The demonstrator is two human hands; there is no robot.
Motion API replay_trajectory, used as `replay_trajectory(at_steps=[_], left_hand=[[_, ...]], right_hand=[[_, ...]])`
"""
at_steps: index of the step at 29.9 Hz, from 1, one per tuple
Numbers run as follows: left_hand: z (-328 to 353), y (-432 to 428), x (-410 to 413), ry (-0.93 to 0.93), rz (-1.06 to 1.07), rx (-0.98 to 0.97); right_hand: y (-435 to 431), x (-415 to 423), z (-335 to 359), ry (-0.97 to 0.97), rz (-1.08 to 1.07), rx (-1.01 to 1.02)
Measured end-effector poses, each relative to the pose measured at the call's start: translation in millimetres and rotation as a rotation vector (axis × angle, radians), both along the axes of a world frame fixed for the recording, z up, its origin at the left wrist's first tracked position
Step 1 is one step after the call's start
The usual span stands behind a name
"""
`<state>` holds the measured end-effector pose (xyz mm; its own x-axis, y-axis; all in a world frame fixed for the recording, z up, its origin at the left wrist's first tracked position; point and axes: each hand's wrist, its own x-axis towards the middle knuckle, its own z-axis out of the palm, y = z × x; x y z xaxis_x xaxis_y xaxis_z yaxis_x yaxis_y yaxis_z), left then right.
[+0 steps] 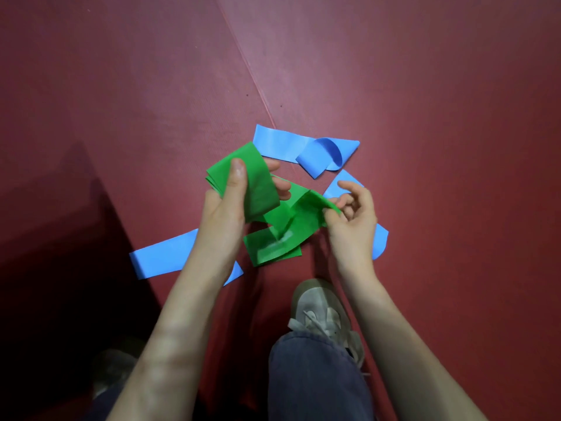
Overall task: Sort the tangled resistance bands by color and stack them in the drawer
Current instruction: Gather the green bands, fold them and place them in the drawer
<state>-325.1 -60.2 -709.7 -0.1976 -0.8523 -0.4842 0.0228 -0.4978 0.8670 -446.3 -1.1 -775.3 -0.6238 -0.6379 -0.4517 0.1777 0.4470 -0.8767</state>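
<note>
My left hand (230, 202) clamps the folded flat green rubber resistance band (261, 189) while my right hand (349, 214) pinches its loose tail, keeping it above the blue bands (303, 150) on the red mat (121, 117).

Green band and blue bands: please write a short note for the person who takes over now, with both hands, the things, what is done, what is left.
Left hand: shut on the folded part of the green band, thumb on top.
Right hand: fingertips pinch the same band's loose end.
Blue bands lie loose on the red mat, one partly under the hands.
Done: green partly folded, lifted off the blue.
Left: finish folding green, gather blue, stack both in the drawer, which is not in view.
</note>
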Motion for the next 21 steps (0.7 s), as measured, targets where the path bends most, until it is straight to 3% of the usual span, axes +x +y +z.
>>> replay_trajectory(at_steps=[6, 11, 13, 17, 21], left_hand=[[3.3, -3.7, -3.5, -0.023, -0.002, -0.012], [11.5, 0.5, -10.7, 0.005, -0.043, 0.004], [13.5, 2.5, -12.7, 0.033, -0.028, 0.041], [11.4, 5.2, -16.0, 0.029, 0.004, 0.184], [14.0, 12.9, -19.9, 0.253, -0.008, 0.237]], right_hand=[[-18.6, -6.9, 65.5, -0.150, 0.101, -0.295], [-24.7, -15.7, 107.1, -0.252, 0.559, -0.290], [-27.5, -12.0, 113.5, -0.258, 0.644, -0.263], [-33.6, 7.4, 106.0, -0.213, 0.462, -0.258], [-36.6, 16.2, 95.7, -0.131, 0.358, -0.184]])
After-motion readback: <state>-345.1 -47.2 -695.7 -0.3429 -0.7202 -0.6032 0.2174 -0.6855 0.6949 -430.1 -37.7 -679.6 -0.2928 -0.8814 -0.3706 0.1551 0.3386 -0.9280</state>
